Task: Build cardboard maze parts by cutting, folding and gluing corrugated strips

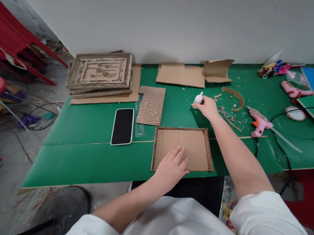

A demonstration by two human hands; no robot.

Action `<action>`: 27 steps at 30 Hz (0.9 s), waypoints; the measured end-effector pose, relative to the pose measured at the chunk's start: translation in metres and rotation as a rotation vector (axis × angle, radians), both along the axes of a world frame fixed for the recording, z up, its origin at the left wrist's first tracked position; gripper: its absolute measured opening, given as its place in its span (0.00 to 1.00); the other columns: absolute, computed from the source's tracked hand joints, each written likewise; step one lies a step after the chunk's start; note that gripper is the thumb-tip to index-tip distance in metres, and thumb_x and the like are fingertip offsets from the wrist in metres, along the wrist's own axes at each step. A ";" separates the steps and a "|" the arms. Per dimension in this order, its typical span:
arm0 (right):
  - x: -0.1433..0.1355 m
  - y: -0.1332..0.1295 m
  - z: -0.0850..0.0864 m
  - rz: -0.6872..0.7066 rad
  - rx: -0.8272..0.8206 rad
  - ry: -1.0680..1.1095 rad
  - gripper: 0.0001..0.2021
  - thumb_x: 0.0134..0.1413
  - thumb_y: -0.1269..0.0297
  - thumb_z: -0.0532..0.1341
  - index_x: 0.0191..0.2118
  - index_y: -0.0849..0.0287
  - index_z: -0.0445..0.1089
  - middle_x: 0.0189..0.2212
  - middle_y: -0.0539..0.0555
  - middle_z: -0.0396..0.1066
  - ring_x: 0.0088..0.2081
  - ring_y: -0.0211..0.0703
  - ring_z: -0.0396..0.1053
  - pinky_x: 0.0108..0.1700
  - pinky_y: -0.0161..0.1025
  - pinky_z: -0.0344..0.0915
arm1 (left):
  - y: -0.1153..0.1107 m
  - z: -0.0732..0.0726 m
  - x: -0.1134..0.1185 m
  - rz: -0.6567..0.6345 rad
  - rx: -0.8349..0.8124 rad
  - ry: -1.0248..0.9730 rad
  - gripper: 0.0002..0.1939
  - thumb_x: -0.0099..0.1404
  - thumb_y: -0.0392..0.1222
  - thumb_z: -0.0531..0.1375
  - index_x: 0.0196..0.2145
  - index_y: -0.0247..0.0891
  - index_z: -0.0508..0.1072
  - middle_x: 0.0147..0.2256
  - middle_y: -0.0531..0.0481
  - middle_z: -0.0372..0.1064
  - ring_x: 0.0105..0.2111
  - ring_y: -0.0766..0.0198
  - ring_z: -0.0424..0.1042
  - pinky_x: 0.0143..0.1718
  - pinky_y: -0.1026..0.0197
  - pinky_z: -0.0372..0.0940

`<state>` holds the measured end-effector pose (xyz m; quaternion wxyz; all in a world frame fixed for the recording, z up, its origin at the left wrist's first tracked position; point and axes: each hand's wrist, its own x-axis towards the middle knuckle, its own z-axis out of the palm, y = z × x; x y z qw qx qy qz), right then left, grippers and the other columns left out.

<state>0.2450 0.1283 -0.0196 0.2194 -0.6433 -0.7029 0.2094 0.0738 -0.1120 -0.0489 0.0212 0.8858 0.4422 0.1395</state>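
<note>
Green table (pixel 81 163), edged cardboard panel (pixel 195 147) at near side, phone (pixel 123 127) left of panel, scraps (pixel 232 122) beyond its right corner, pink glue gun (pixel 260 125) farther right of it.

Matt brown cardboard panel (pixel 192 147), glossy green tabletop (pixel 78 163)

the green table (pixel 81 165) is open at front left, bounded by phone (pixel 123 126) and cardboard tray (pixel 195 149).
</note>
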 end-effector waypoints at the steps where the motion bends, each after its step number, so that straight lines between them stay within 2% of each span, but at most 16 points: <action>1: 0.000 0.004 0.000 -0.021 -0.001 -0.008 0.15 0.45 0.61 0.66 0.40 0.62 0.72 0.35 0.58 0.74 0.37 0.49 0.72 0.40 0.45 0.67 | 0.001 0.000 0.000 -0.003 0.007 0.000 0.24 0.63 0.49 0.59 0.54 0.34 0.67 0.56 0.34 0.64 0.58 0.49 0.63 0.56 0.49 0.63; 8: -0.002 0.011 0.000 -0.051 -0.033 -0.046 0.18 0.45 0.61 0.67 0.43 0.64 0.72 0.39 0.60 0.75 0.41 0.50 0.72 0.43 0.45 0.66 | 0.006 -0.001 -0.002 -0.033 0.079 0.010 0.23 0.62 0.50 0.60 0.51 0.34 0.69 0.55 0.35 0.66 0.55 0.48 0.66 0.54 0.48 0.65; 10: -0.002 0.009 0.004 -0.043 -0.046 -0.045 0.26 0.43 0.60 0.69 0.49 0.64 0.69 0.42 0.61 0.74 0.43 0.52 0.71 0.45 0.46 0.66 | 0.007 -0.001 -0.002 -0.044 0.099 0.015 0.22 0.63 0.49 0.60 0.51 0.33 0.70 0.54 0.34 0.67 0.55 0.48 0.67 0.53 0.48 0.66; 13: 0.003 -0.003 0.015 -0.059 -0.043 -0.046 0.41 0.39 0.61 0.71 0.61 0.66 0.58 0.48 0.66 0.71 0.47 0.56 0.70 0.47 0.48 0.66 | 0.008 0.000 -0.002 -0.056 0.112 0.032 0.22 0.63 0.48 0.59 0.51 0.34 0.70 0.54 0.35 0.67 0.55 0.48 0.67 0.53 0.48 0.66; 15: 0.011 -0.020 0.024 -0.065 0.005 -0.030 0.39 0.44 0.62 0.68 0.62 0.65 0.57 0.50 0.66 0.69 0.46 0.53 0.70 0.48 0.47 0.65 | 0.009 0.001 -0.001 -0.065 0.123 0.039 0.21 0.63 0.48 0.59 0.51 0.35 0.70 0.53 0.35 0.67 0.54 0.48 0.67 0.53 0.48 0.67; 18: 0.031 -0.058 0.033 -0.053 0.085 0.018 0.18 0.53 0.62 0.62 0.51 0.57 0.71 0.44 0.56 0.74 0.40 0.44 0.72 0.47 0.41 0.65 | 0.012 0.000 0.000 -0.091 0.146 0.028 0.19 0.64 0.47 0.59 0.50 0.35 0.72 0.52 0.36 0.69 0.53 0.48 0.68 0.52 0.48 0.68; 20: 0.049 -0.084 0.035 -0.088 0.092 0.031 0.11 0.55 0.59 0.60 0.42 0.54 0.75 0.39 0.51 0.76 0.37 0.40 0.72 0.44 0.37 0.65 | 0.015 -0.002 0.000 -0.111 0.144 0.005 0.18 0.64 0.46 0.59 0.49 0.37 0.72 0.52 0.36 0.69 0.53 0.48 0.68 0.52 0.47 0.67; 23: 0.085 -0.116 0.030 -0.227 0.082 0.025 0.13 0.56 0.54 0.58 0.30 0.55 0.75 0.27 0.50 0.76 0.32 0.41 0.71 0.38 0.37 0.64 | 0.020 -0.007 0.000 -0.139 0.129 -0.036 0.17 0.64 0.45 0.58 0.49 0.38 0.72 0.52 0.36 0.69 0.54 0.48 0.68 0.53 0.47 0.67; 27: 0.140 -0.136 0.018 -0.485 0.050 0.013 0.20 0.57 0.50 0.54 0.23 0.57 0.71 0.19 0.50 0.72 0.26 0.41 0.70 0.34 0.36 0.63 | 0.031 -0.010 -0.003 -0.168 0.173 -0.030 0.16 0.64 0.45 0.58 0.48 0.37 0.73 0.51 0.36 0.70 0.53 0.47 0.69 0.52 0.47 0.67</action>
